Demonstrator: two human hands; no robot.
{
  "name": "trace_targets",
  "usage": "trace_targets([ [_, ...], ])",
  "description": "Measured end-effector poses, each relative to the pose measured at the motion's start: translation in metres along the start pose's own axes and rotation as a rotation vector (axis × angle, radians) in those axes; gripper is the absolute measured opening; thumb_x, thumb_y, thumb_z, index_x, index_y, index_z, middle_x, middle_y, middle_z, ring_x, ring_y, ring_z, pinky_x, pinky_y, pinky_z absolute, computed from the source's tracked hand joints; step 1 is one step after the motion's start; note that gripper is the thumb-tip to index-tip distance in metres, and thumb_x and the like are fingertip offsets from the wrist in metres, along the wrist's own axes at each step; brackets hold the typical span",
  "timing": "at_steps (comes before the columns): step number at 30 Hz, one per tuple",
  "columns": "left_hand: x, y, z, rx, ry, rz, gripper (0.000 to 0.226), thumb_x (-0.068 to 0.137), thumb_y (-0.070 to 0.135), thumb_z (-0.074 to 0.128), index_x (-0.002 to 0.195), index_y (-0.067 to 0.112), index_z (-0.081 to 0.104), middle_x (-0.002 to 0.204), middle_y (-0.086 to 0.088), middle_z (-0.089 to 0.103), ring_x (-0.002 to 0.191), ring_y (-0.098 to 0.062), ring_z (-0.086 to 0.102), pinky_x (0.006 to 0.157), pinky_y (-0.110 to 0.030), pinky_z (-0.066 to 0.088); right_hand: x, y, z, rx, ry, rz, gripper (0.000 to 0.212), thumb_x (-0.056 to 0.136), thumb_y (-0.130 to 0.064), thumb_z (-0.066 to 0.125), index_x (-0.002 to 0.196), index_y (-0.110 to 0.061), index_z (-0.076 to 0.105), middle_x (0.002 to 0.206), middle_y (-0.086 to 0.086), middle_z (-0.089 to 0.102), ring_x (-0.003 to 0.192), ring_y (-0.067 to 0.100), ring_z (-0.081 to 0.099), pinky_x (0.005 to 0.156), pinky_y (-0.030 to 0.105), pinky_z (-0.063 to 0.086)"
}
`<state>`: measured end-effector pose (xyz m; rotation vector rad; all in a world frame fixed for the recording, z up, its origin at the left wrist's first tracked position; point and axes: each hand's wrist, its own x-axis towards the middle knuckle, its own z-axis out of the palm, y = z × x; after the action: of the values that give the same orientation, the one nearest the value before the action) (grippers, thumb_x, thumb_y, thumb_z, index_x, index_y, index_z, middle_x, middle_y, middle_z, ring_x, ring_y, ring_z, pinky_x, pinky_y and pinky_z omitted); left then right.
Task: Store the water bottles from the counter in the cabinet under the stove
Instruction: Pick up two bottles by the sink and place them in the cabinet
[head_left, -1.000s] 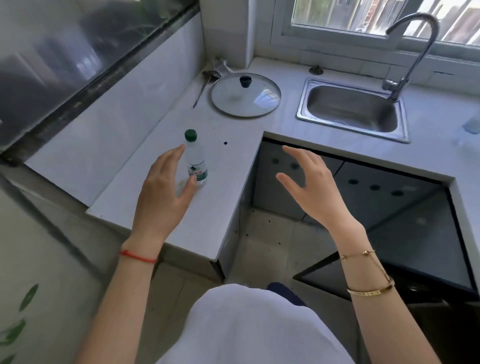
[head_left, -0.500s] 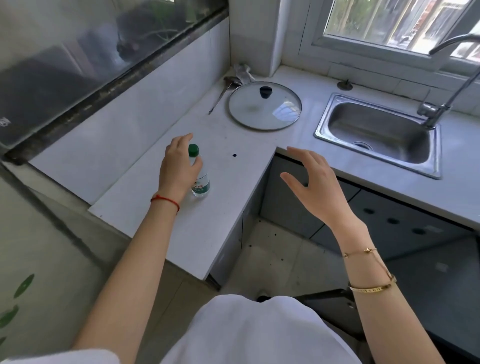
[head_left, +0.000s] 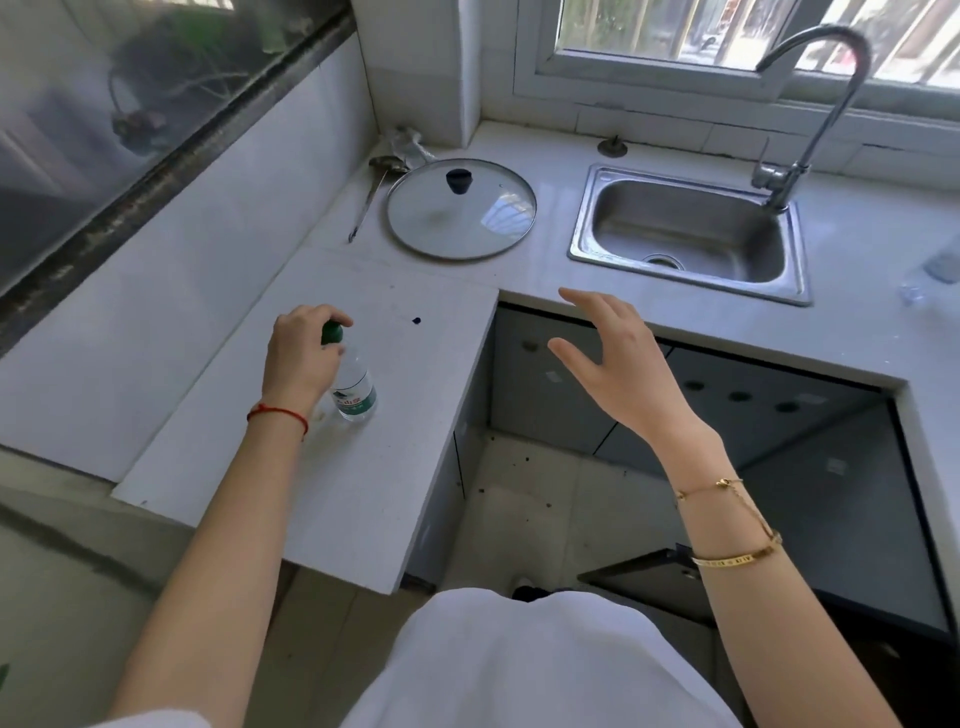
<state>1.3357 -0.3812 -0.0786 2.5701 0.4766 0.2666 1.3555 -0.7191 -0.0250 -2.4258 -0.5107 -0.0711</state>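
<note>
My left hand (head_left: 301, 353) grips the bottle (head_left: 353, 382) near its cap; probably light, slippery plastic. Right hand (head_left: 618, 358) open.

Water bottle (head_left: 354, 391) neck behind left hand (head_left: 300, 357) fingers — pale object (head_left: 935, 274), perhaps another bottle, cropped at right edge

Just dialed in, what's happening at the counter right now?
A person stands at the counter. The left hand grips the top of a water bottle by its green cap; the bottle stands on the counter, not yet lifted. The right hand is open in the air, holding nothing. A glass lid lies beside the sink. Nothing is stored yet.
</note>
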Motion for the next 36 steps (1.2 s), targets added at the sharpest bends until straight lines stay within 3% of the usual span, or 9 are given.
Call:
trace_targets([
  [8, 0.001, 0.056, 0.02, -0.017, -0.03, 0.253, 0.034, 0.081, -0.008, 0.063, 0.106, 0.014, 0.069, 0.109, -0.011, 0.066, 0.104, -0.034, 0.054, 0.081, -0.033, 0.042, -0.02, 0.022, -0.017, -0.022, 0.128, 0.138, 0.05, 0.094, -0.032, 0.06, 0.14, -0.022, 0.045, 0.138, -0.006, 0.052, 0.134, 0.012, 0.039, 0.113, 0.032, 0.032],
  [15, 0.017, 0.152, 0.042, -0.115, -0.089, 0.561, 0.033, 0.079, -0.002, 0.069, 0.107, 0.015, 0.069, 0.109, -0.005, 0.069, 0.101, -0.026, 0.062, 0.085, -0.03, 0.044, -0.031, 0.056, -0.039, -0.066, 0.235, 0.285, 0.052, 0.093, -0.035, 0.059, 0.141, -0.024, 0.043, 0.14, -0.006, 0.051, 0.135, 0.014, 0.039, 0.114, 0.038, 0.035],
  [19, 0.032, 0.208, 0.07, -0.128, -0.151, 0.716, 0.032, 0.081, -0.002, 0.065, 0.108, 0.016, 0.068, 0.111, -0.003, 0.067, 0.099, -0.026, 0.063, 0.085, -0.037, 0.052, -0.03, 0.083, -0.062, -0.084, 0.295, 0.368, 0.052, 0.092, -0.033, 0.061, 0.141, -0.023, 0.044, 0.14, -0.004, 0.051, 0.135, 0.015, 0.039, 0.113, 0.036, 0.034],
  [29, 0.069, 0.355, 0.15, -0.243, -0.29, 0.907, 0.037, 0.082, -0.007, 0.066, 0.112, 0.014, 0.066, 0.112, -0.004, 0.065, 0.102, -0.025, 0.06, 0.084, -0.038, 0.055, 0.0, 0.195, -0.149, -0.183, 0.506, 0.52, 0.051, 0.092, -0.03, 0.062, 0.14, -0.016, 0.047, 0.139, 0.004, 0.053, 0.131, 0.023, 0.044, 0.109, 0.03, 0.033],
  [36, 0.094, 0.451, 0.195, -0.295, -0.305, 0.981, 0.035, 0.081, -0.008, 0.066, 0.11, 0.011, 0.066, 0.113, -0.007, 0.065, 0.105, -0.027, 0.058, 0.083, -0.039, 0.055, 0.047, 0.291, -0.233, -0.27, 0.578, 0.591, 0.051, 0.091, -0.027, 0.062, 0.138, -0.012, 0.047, 0.136, 0.01, 0.053, 0.125, 0.029, 0.048, 0.107, 0.038, 0.038],
])
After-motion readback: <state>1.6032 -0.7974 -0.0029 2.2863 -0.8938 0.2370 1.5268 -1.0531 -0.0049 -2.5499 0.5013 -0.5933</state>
